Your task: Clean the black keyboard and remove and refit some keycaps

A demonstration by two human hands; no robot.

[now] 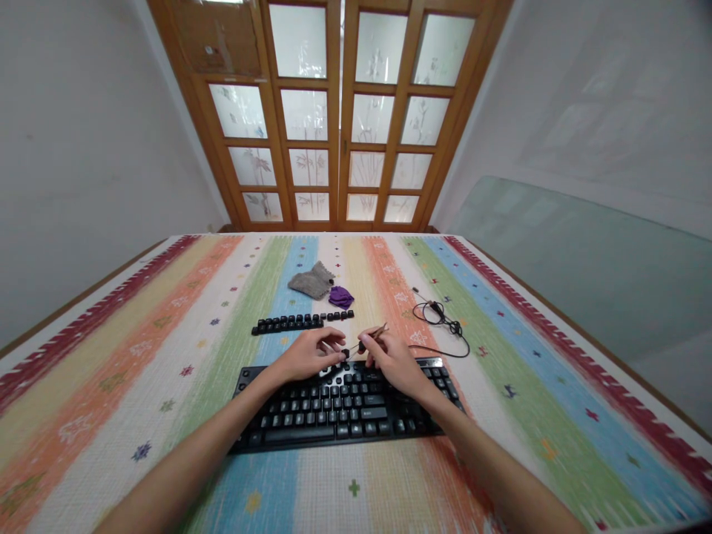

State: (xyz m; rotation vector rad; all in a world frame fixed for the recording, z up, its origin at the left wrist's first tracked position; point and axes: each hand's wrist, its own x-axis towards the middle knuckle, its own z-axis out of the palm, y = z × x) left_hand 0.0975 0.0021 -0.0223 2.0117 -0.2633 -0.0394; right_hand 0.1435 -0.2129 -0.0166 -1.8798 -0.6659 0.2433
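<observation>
A black keyboard (pixel 297 435) lies on the striped tablecloth, and several of its keycaps are off along the upper rows. Above its top edge my left hand (pixel 311 353) pinches a small black keycap (pixel 345 354) between thumb and fingers. My right hand (pixel 389 361) is closed on a slim, pointed tool (pixel 380 331) that looks like tweezers. Its thin metal end reaches toward the keycap. Another small dark piece shows at the right fingertips, too small to name. Beyond my left hand, loose keycaps (pixel 289 323) stand in rows.
A grey cloth (pixel 311 281) and a purple cloth (pixel 341 297) lie behind the keycaps. The keyboard's coiled cable (pixel 439 315) rests to the right. Wooden doors (pixel 339 148) with glass panes stand past the table (pixel 222 415), with walls on both sides.
</observation>
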